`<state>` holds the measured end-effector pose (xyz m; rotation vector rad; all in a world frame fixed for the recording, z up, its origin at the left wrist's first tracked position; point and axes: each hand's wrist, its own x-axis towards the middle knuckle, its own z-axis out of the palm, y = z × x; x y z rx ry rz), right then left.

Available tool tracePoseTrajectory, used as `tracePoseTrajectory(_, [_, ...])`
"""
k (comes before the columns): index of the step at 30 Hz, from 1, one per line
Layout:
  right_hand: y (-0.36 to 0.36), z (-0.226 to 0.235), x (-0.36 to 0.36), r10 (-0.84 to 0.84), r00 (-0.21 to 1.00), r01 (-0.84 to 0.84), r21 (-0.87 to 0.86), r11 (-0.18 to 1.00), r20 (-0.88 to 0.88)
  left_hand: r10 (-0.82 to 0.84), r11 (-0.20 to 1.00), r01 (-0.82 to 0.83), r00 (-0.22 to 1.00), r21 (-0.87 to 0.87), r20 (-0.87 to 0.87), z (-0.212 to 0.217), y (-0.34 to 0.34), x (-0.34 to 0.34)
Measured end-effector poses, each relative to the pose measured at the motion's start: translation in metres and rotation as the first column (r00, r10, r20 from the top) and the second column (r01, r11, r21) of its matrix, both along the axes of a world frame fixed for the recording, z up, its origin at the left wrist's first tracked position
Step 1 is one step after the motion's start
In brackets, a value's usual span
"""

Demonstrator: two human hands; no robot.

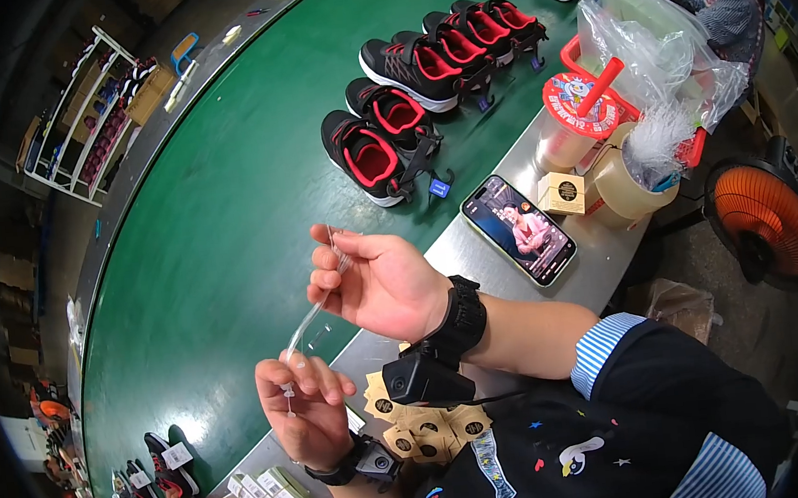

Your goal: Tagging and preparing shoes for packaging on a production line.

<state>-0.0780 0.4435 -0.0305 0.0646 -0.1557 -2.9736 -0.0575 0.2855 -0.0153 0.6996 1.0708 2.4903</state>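
A clear plastic strip (314, 315) is being pinched by both hands, left hand (304, 412) and right hand (378, 285), above the green belt (224, 227)'s near edge; six shoes (420, 64) are being carried beyond.

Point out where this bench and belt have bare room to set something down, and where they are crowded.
Free: the wide green belt left of the black-and-red sneakers, and the steel ledge between the right hand and the smartphone. Crowded: the cardboard tags below the wrist, and the drink cup and bags at the right.
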Motion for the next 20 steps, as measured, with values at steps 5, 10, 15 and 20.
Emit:
tracePoseTrajectory(5, [0.000,-0.001,-0.001,-0.007,0.999,0.007,0.006,1.000,0.033,-0.007,0.999,0.007,1.000,-0.042,-0.007,-0.001,-0.003,0.002])
tracePoseTrajectory(10, [-0.001,0.000,-0.001,0.019,0.995,-0.015,0.045,0.999,-0.096,0.009,0.996,-0.010,1.000,-0.093,-0.006,-0.002,-0.002,0.002])
tracePoseTrajectory(15, [-0.001,0.004,0.000,0.055,0.991,-0.046,0.073,0.996,-0.125,0.068,0.995,-0.064,0.996,-0.074,0.055,-0.006,-0.005,0.003])
tracePoseTrajectory(20, [-0.005,0.004,0.003,0.160,0.965,-0.107,0.247,0.963,-0.207,0.057,0.993,-0.056,0.998,-0.100,0.008,-0.009,-0.003,0.001])
